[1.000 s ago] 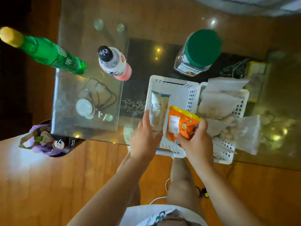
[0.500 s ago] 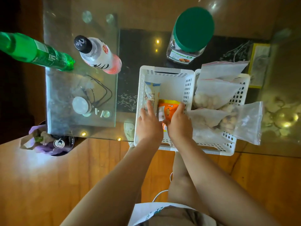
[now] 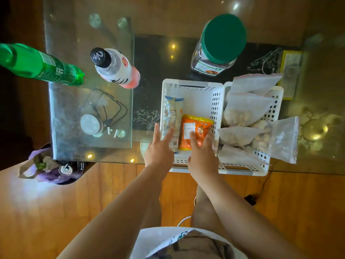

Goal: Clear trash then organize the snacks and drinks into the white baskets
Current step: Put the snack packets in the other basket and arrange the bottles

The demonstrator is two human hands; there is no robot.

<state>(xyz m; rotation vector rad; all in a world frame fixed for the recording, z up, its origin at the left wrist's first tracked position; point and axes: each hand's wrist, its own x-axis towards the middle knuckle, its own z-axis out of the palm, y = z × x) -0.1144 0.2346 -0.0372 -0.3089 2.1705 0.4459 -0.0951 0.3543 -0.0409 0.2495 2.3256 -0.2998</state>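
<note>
Two white baskets stand side by side at the glass table's near edge. The left basket (image 3: 194, 84) holds a pale blue snack packet (image 3: 170, 113) and an orange snack packet (image 3: 194, 128) lying flat. The right basket (image 3: 276, 98) is filled with several clear zip bags of nuts (image 3: 246, 109). My left hand (image 3: 158, 148) hovers over the blue packet with fingers spread. My right hand (image 3: 202, 154) rests its fingertips on the orange packet, fingers apart. A green bottle (image 3: 41, 66), a pink drink bottle (image 3: 115, 68) and a green-lidded jar (image 3: 220, 45) stand on the table.
A black bin (image 3: 54, 167) with a purple bag and trash sits on the wooden floor at the table's left corner. Under the glass lie a white round disc and black cables (image 3: 104, 113). A yellow box (image 3: 291, 77) lies beyond the right basket.
The orange packet went from held above the left basket to lying flat inside it beside the blue packet. Both hands have loosened and spread their fingers.
</note>
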